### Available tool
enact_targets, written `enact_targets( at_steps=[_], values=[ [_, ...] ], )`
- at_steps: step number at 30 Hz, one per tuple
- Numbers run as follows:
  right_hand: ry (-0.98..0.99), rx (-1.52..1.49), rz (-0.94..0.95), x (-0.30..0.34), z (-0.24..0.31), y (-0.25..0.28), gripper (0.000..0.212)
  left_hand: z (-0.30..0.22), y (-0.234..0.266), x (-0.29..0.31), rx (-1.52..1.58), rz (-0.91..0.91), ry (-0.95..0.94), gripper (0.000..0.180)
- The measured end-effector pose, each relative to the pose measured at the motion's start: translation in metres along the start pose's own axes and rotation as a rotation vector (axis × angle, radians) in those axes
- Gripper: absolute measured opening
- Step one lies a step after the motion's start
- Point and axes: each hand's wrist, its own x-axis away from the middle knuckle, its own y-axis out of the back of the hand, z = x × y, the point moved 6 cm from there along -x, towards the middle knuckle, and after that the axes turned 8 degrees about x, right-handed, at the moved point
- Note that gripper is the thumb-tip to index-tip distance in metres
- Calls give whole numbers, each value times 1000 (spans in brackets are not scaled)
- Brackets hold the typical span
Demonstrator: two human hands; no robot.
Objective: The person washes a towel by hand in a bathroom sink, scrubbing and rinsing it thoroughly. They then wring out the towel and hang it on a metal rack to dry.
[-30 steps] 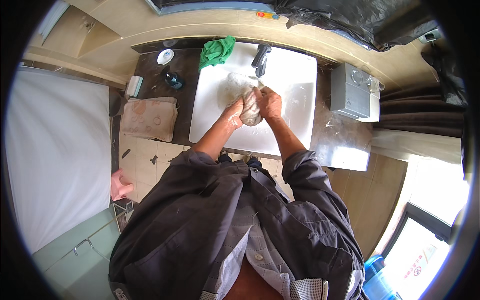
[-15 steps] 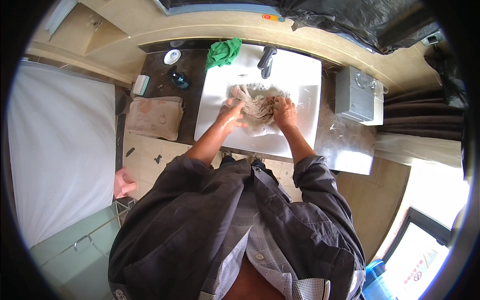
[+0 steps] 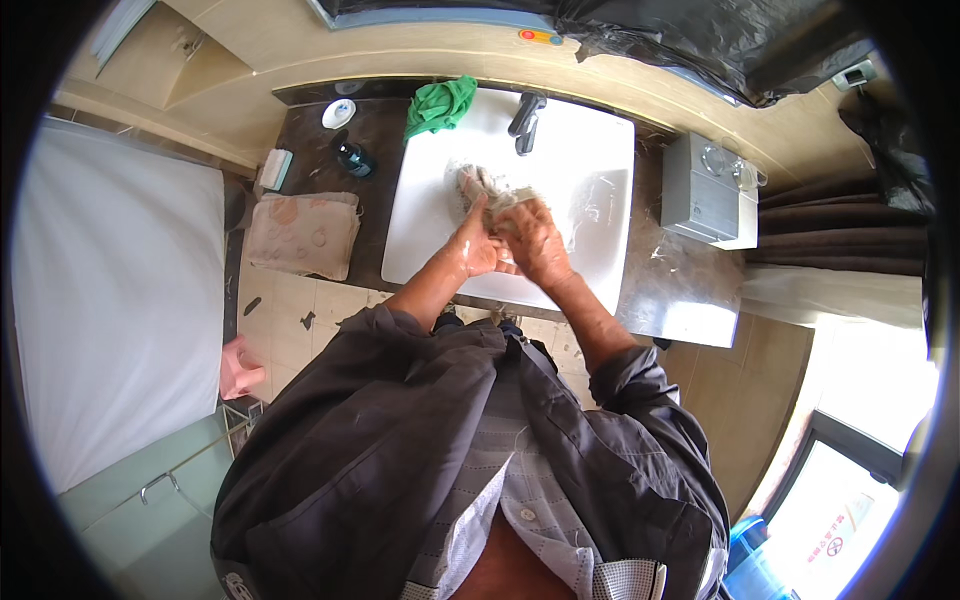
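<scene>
A wet beige cloth point(image 3: 478, 187) is bunched up over the white sink basin point(image 3: 425, 252), with suds around it. My right hand point(image 3: 537, 245) is closed over the near right part of the cloth, its fingers bent into the fabric. On the other side my left hand point(image 3: 474, 243) grips the cloth, thumb up along it and fingers reaching under toward my right hand. Both hands are wet and nearly touch. Part of the cloth is hidden behind the fingers. Beyond the hands stands a dark faucet point(image 3: 526, 124).
A green cloth point(image 3: 441, 106) drapes over the basin's far left corner. On the dark counter point(image 3: 655, 290) are a dark pump bottle point(image 3: 354, 158), a folded pinkish towel point(image 3: 303, 236), a small white dish point(image 3: 339, 114) and, at right, a grey box point(image 3: 694, 190).
My right hand has moved left, close to my left hand, gathering the spread cloth into a tighter bunch. The left hand's spread fingers have come in against the cloth.
</scene>
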Motion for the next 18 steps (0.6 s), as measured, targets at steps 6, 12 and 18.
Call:
enact_targets(
  at_steps=[6, 12, 18],
  values=[
    [-67, -320, 115, 13, 47, 14, 20, -47, 23, -31, 41, 127, -234, 57],
    [-177, -612, 381, 20, 44, 1, 21, -52, 25, -41, 142, 68, 14, 49],
    [-424, -1100, 464, -13, 12, 27, 21, -37, 13, -24, -46, 164, -124, 44]
  ],
)
